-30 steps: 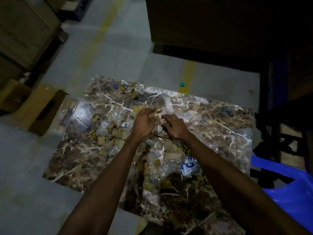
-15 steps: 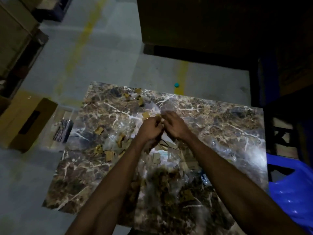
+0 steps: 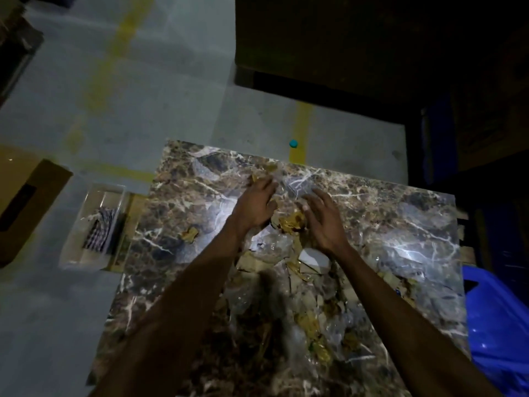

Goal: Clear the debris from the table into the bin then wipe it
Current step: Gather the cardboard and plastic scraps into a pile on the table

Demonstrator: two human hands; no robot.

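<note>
A brown marble-patterned table carries a heap of debris: cardboard scraps, clear plastic wrap and a white piece. My left hand lies flat on the far part of the table, fingers spread over scraps. My right hand is beside it, fingers apart, palm turned towards the pile. Both hands flank the far end of the heap, which runs back between my forearms. A blue plastic bin bag sits at the table's right edge.
A clear plastic box with striped contents stands on the floor left of the table, beside a cardboard box. A small teal cap lies on the grey floor beyond. Dark shelving fills the back right.
My hands were pinched together over the scraps; now they have parted and reached farther across the table, fingers spread. The debris has gathered towards me.
</note>
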